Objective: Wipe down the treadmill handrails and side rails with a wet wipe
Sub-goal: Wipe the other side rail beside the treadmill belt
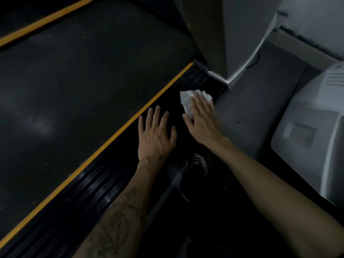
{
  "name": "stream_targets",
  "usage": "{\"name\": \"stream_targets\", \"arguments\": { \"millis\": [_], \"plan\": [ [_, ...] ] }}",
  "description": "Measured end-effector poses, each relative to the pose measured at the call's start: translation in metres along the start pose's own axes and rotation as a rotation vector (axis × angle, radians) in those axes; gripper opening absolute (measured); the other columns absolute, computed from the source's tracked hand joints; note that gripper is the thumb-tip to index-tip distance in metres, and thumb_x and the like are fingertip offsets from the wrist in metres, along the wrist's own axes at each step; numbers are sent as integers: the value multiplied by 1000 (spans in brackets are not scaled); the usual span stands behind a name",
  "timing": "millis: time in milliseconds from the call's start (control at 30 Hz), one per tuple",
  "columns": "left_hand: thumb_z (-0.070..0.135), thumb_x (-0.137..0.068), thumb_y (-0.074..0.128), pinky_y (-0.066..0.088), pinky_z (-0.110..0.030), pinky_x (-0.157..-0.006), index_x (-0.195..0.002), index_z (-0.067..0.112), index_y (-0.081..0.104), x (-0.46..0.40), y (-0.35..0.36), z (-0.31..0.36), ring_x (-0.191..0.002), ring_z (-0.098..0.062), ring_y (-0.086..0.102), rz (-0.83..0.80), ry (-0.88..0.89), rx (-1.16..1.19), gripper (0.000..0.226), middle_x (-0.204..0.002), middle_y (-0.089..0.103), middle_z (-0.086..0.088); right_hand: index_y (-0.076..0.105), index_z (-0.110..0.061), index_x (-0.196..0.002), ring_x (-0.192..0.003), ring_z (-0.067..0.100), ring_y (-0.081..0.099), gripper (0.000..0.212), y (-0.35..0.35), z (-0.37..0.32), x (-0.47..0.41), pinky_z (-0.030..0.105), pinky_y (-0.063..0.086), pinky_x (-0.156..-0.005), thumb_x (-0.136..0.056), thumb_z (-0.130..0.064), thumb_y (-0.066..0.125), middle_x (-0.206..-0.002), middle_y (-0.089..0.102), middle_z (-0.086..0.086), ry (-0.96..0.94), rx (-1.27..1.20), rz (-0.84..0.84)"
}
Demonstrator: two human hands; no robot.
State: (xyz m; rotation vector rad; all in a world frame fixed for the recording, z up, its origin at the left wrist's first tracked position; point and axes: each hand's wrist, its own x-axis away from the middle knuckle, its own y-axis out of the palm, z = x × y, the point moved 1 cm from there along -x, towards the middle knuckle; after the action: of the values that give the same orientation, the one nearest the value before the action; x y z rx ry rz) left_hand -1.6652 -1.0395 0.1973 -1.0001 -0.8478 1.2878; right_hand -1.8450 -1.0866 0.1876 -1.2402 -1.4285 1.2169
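A: Where is the wipe just now?

B: The wipe [188, 101] sits right of the frame's middle, pressed onto the black side rail [104, 185] near its far end, just below the grey upright post [210, 34]. The right hand [202, 120] lies flat on top of it, fingers straight and close together, thumb out to the side. It is pressing the wipe down, not pinching it.

A: Why flat like that?

B: My guess is that a flat palm spreads the pressure, so more of the wipe meets the ribbed surface with each pass. The rail is grooved, and a bunched grip would likely skip over the ridges.

A: And the other hand?

B: The left hand [155, 135] rests on the same rail, just beside the right one toward the lower left, fingers spread wide and holding nothing. It looks like a prop for the person's weight while they lean down over the machine.

A: How does the wipe look?

B: White and crumpled, creased into folds, part of it sticking out past the fingertips toward the upper left. In this dim light I cannot tell how wet or dirty it is.

A: Anything else near?

B: The yellow stripe [115, 135] runs diagonally beside the rail, with the dark belt [83, 81] beyond it. A laced shoe [200, 162] shows between the forearms, on the floor beside the rail.
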Motion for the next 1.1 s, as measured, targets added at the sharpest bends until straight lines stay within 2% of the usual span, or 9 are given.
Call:
{"name": "stream_targets", "arguments": {
  "millis": [200, 367, 433, 500, 633, 733, 833, 967, 1100],
  "plan": [
    [50, -105, 32, -2, -48, -128, -160, 23, 30, -1, 1, 0, -159, -23, 1, -9, 7, -24, 61, -171, 14, -6, 9, -7, -163, -158, 22, -8, 76, -12, 3, -32, 43, -7, -128, -106, -56, 22, -171, -2, 11, 134, 6, -26],
    [53, -103, 24, -2, -48, -128, -159, 22, 31, -1, 2, -1, -159, -23, 1, -8, 14, -28, 64, -171, 14, -6, 15, -6, -162, -158, 23, -5, 90, -4, -13, -1, 41, -8, -127, -94, -65, 7, -171, 4, 10, -19, -59, -41],
    [54, -100, 18, -2, -48, -128, -159, 23, 30, -1, 3, -1, -159, -23, 0, -7, 10, -35, 68, -171, 14, -6, 16, -7, -162, -158, 21, -4, 84, -5, -8, -5, 40, -7, -127, -98, -63, 15, -171, 4, 9, -37, -15, -52],
    [54, -100, 19, -3, -48, -128, -159, 23, 29, -1, 3, 0, -159, -23, 0, -16, 17, -37, 68, -171, 13, -6, 15, -8, -162, -158, 21, -3, 76, -10, 1, -23, 42, -6, -127, -105, -56, 25, -171, 4, 10, 24, 39, -34],
    [52, -102, 25, -3, -47, -128, -159, 22, 32, -2, 2, -2, -159, -23, 2, -4, 11, -32, 64, -171, 15, -6, 6, -5, -163, -158, 24, -10, 76, -21, -1, -48, 44, -7, -127, -107, -55, 23, -171, -4, 13, 176, 13, -53],
    [53, -100, 23, -1, -48, -128, -158, 22, 33, -2, 3, 0, -159, -23, 3, 0, 11, -31, 66, -171, 16, -6, 10, -3, -161, -158, 27, -7, 78, -12, -19, -18, 46, -3, -128, -106, -55, 26, -170, 0, 16, 70, -45, -21],
    [52, -101, 23, 1, -49, -128, -158, 22, 35, -2, 4, 0, -159, -23, 4, 12, 10, -19, 65, -170, 18, -6, 22, -1, -160, -158, 29, 3, 82, -5, -18, -3, 47, 3, -128, -100, -58, 19, -169, 12, 17, -53, -35, -3],
    [49, -105, 30, -1, -48, -128, -158, 22, 33, -1, 4, -1, -159, -23, 3, 4, 4, -22, 59, -171, 17, -6, 14, -5, -162, -158, 22, -3, 72, -20, 13, -47, 41, -6, -127, -108, -51, 22, -171, 4, 12, 76, 42, -60],
    [49, -105, 31, -1, -48, -128, -158, 22, 33, -2, 3, 0, -159, -23, 3, 8, 5, -14, 59, -171, 17, -5, 9, -4, -162, -158, 26, -7, 77, -17, 7, -53, 43, -7, -127, -106, -54, 28, -171, 0, 14, 127, 11, -44]
  ]
}}
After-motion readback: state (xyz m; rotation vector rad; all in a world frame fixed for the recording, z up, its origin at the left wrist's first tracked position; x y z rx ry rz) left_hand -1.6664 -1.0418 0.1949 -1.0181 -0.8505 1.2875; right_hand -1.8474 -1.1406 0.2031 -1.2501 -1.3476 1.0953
